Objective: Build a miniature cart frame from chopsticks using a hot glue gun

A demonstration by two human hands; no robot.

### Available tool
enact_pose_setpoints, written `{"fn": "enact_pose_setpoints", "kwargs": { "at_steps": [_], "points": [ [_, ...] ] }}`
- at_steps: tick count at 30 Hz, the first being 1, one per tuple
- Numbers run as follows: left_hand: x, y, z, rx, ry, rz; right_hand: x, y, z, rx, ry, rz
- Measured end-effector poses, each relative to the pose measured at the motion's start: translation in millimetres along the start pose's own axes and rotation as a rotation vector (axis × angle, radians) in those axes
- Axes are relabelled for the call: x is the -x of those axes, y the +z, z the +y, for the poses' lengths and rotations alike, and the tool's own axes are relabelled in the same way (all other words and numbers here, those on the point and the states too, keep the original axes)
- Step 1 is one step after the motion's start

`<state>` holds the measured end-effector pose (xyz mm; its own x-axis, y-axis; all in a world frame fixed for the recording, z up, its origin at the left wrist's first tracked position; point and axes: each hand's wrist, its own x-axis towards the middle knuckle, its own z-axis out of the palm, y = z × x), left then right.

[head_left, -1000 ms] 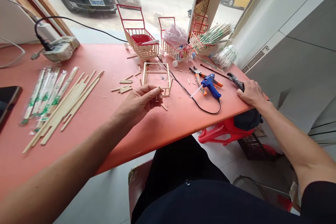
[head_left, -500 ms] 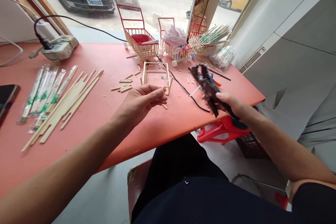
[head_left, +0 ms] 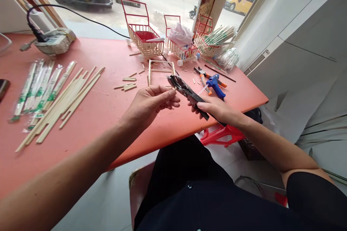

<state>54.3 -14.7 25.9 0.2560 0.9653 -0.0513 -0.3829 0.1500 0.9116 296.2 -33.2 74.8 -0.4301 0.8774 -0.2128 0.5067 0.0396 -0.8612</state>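
Note:
My left hand (head_left: pixel 153 104) pinches a short piece of wooden stick (head_left: pixel 175 89) between thumb and fingertips. My right hand (head_left: pixel 217 109) is wrapped round the handles of a black cutter (head_left: pixel 187 92). The cutter's jaws are at the tip of the stick piece; whether they touch it I cannot tell. Behind both hands stands a small rectangular frame of sticks (head_left: pixel 150 74), partly hidden by the cutter. Several cut stick pieces (head_left: pixel 127 86) lie to the left of it.
Long wooden sticks (head_left: pixel 67 104) and wrapped chopsticks (head_left: pixel 43 86) lie at left. A blue glue gun (head_left: pixel 216 85) and orange-handled pliers (head_left: pixel 203 79) lie at right. Three miniature stick carts (head_left: pixel 148 48) stand along the back. A power strip (head_left: pixel 55 41) sits at back left.
My right hand has brought the cutter left, up to the stick piece in my left hand. The glue gun and pliers now show more fully. The view has shifted slightly.

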Motion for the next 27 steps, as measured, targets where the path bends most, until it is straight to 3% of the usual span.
{"fn": "enact_pose_setpoints", "kwargs": {
  "at_steps": [15,27],
  "points": [
    [1,-1,3,-0.047,0.006,0.004,3,4,-8,0.356,-0.107,0.074],
    [5,5,1,-0.086,0.141,0.042,0,12,7,0.587,-0.349,0.315]
  ]
}}
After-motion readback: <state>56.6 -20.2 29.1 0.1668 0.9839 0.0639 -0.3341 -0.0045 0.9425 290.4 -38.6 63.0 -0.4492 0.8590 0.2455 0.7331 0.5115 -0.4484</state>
